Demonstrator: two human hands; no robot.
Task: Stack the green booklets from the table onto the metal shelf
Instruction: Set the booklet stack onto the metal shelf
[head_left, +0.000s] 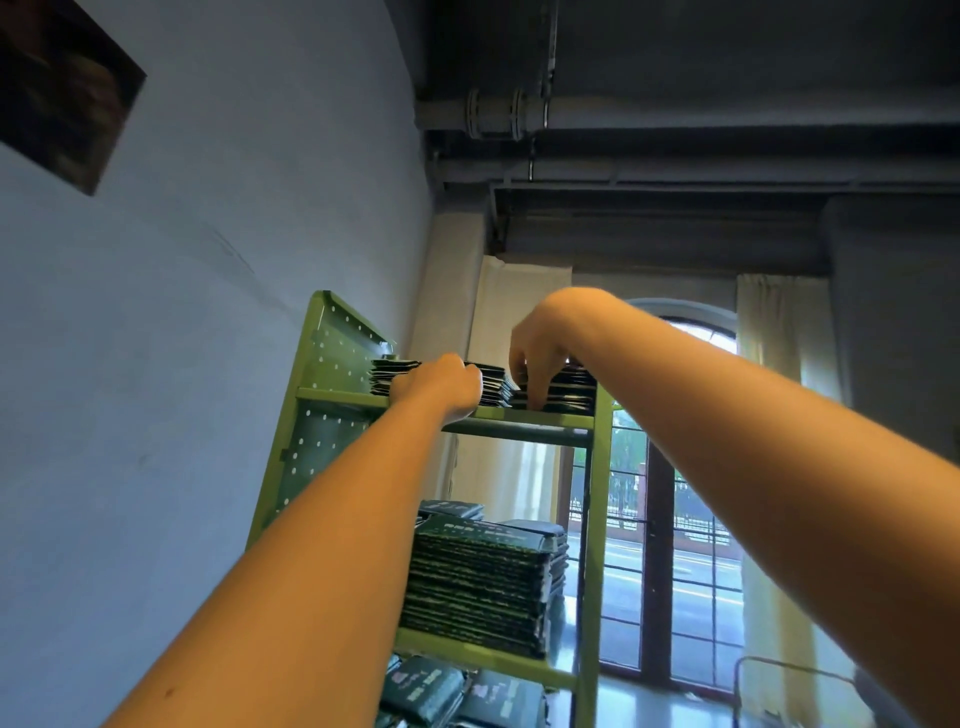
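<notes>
**Q:** Where are the booklets (569, 391)?
**A:** They sit in low stacks along the front edge of the top tier of the green shelf (332, 396). A taller stack fills the tier below. More lie loose on the tier beneath that.

**Q:** Left hand (439, 387)?
**A:** It is raised to the top tier, knuckles against the middle stack. The fingers are curled inward with the tips hidden. Whether they hold a booklet cannot be told.

**Q:** Right hand (537, 358)?
**A:** It is above the right-hand stack, wrist bent. The fingers point down, fairly straight, with the tips touching the stack's front edge. Nothing is gripped.

**Q:** Surroundings?
**A:** The wall (208, 260) is left of the shelf, the window (691, 519) behind it, and a pipe (519, 111) overhead.
</notes>
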